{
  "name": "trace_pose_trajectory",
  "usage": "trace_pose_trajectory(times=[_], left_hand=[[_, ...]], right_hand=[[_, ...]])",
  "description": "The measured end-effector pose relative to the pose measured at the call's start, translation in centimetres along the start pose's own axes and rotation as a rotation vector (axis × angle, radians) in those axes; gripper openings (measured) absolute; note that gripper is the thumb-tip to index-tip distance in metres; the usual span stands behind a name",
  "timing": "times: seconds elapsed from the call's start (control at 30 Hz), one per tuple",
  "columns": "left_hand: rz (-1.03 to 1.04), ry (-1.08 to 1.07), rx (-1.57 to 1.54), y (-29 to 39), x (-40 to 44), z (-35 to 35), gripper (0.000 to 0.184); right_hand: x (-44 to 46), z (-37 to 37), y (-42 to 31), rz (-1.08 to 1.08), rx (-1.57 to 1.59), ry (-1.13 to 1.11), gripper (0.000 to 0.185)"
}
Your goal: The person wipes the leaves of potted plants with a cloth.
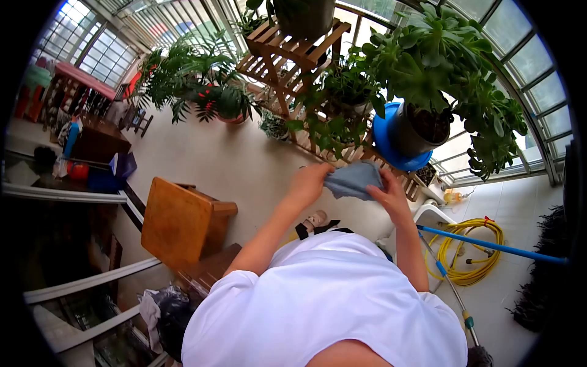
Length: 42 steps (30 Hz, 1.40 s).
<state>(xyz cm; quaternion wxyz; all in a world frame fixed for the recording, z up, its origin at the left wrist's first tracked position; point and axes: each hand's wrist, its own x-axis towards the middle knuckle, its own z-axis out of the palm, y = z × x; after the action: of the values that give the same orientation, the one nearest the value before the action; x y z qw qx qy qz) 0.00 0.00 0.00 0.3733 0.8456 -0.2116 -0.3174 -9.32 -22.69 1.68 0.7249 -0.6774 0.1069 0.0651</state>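
A grey-blue cloth is stretched between my two hands, in front of my body and near the plant stand. My left hand pinches its left corner, fingers closed. At the cloth's right edge, my right hand grips it with the thumb towards me. Just beyond the cloth stands a dark pot on a blue saucer, bearing a large succulent with broad green leaves.
A wooden slatted stand holds several potted plants along the window. On the left are a wooden stool and a sliding door frame. To the right lie a coiled yellow hose and a blue pole.
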Motion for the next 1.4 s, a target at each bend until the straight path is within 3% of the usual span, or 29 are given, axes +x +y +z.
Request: trace_pose_trajectory(times=[0.07, 0.1, 0.17, 0.27, 0.3, 0.37, 0.43, 0.47, 0.5, 0.57, 0.6, 0.67, 0.7, 0.77, 0.83, 0.9, 0.97, 1.03, 1.1, 1.17, 1.23, 1.3, 1.37, 1.4], left_hand=[[0.087, 0.15, 0.243, -0.5, -1.3, 0.3, 0.048], [0.069, 0.139, 0.221, -0.1, -2.3, 3.2, 0.048], [0.413, 0.458, -0.062, 0.1, -3.8, 5.0, 0.042], [0.446, 0.503, -0.167, 0.3, -4.1, 7.1, 0.039], [0.441, 0.508, -0.163, 0.2, -4.5, 7.3, 0.039], [0.134, 0.262, -0.381, -0.1, -5.2, 7.2, 0.038], [0.083, 0.327, -0.52, -1.3, -4.7, 7.3, 0.034], [0.038, 0.393, -0.663, -1.9, -4.2, 7.4, 0.03], [0.04, 0.386, -0.669, -2.0, -3.8, 6.9, 0.03], [0.124, 0.382, -1.1, -2.1, -3.2, 6.1, 0.027], [0.126, 0.369, -1.103, -1.7, -2.8, 5.8, 0.027], [0.204, 0.287, -1.177, -0.5, -1.6, 5.7, 0.028], [0.211, 0.267, -1.177, -0.3, -0.6, 5.9, 0.028], [0.328, 0.242, -0.744, -0.8, 1.0, 6.2, 0.032], [0.421, 0.224, -0.571, -2.0, 2.9, 4.5, 0.035], [0.345, -0.079, -0.702, -1.8, 4.0, 1.0, 0.033], [0.426, -0.035, -0.567, -2.1, 4.3, -2.1, 0.028], [0.388, 0.199, -0.336, -3.3, 7.0, -4.0, 0.024], [0.34, 0.207, -0.452, -3.9, 9.4, -5.0, 0.024], [0.538, 0.356, -0.341, -5.1, 12.8, -4.4, 0.034], [0.586, 0.303, -0.248, -5.7, 15.6, -3.2, 0.04], [0.518, 0.099, -0.429, -5.6, 17.4, -2.3, 0.034], [0.45, -0.063, -0.448, -5.0, 18.1, -2.4, 0.027], [0.38, -0.095, -0.625, -4.5, 18.1, -2.6, 0.024]], right_hand=[[0.8, 1.1, 0.8, -0.034, -0.096, 0.017, 0.053], [-0.7, 0.4, 1.6, -0.005, -0.102, 0.008, 0.053], [-1.0, 1.9, 1.6, 0.041, -0.038, -0.104, 0.05], [-0.2, 3.4, 1.4, 0.029, 0.022, -0.207, 0.044], [0.1, 3.7, 1.6, 0.029, 0.043, -0.261, 0.043], [0.8, 3.7, 2.3, 0.053, 0.026, -0.276, 0.04], [1.3, 3.9, 3.1, 0.051, 0.196, -0.16, 0.042], [1.3, 3.6, 3.5, 0.041, 0.065, -0.143, 0.041], [1.2, 3.5, 3.4, 0.044, 0.061, -0.136, 0.041], [0.8, 3.5, 3.2, -0.015, -0.109, -0.095, 0.046], [0.6, 3.8, 3.4, -0.013, -0.112, -0.083, 0.046], [0.4, 4.7, 3.7, 0.239, 0.384, -0.17, 0.051], [1.0, 5.3, 3.9, 0.231, 0.384, -0.151, 0.051], [2.1, 6.7, 4.4, 0.276, 0.563, -0.056, 0.056], [3.2, 7.1, 4.3, 0.266, 0.638, 0.05, 0.046], [4.1, 7.4, 3.3, 0.12, 0.49, 0.157, 0.035], [4.6, 8.1, 2.9, 0.074, 0.466, 0.281, 0.027], [5.8, 7.7, 1.6, -0.044, 0.432, 0.472, 0.026], [6.7, 6.8, 0.5, -0.118, 0.403, 0.611, 0.027], [7.4, 6.9, -0.2, -0.153, 0.39, 0.706, 0.028], [8.1, 7.4, -0.7, -0.149, 0.226, 0.813, 0.036], [9.4, 7.7, 0.8, -0.156, 0.147, 0.901, 0.037], [10.5, 7.8, 1.4, -0.462, -0.684, 0.875, 0.033], [11.0, 8.0, 1.1, -0.458, -0.684, 0.894, 0.033]])
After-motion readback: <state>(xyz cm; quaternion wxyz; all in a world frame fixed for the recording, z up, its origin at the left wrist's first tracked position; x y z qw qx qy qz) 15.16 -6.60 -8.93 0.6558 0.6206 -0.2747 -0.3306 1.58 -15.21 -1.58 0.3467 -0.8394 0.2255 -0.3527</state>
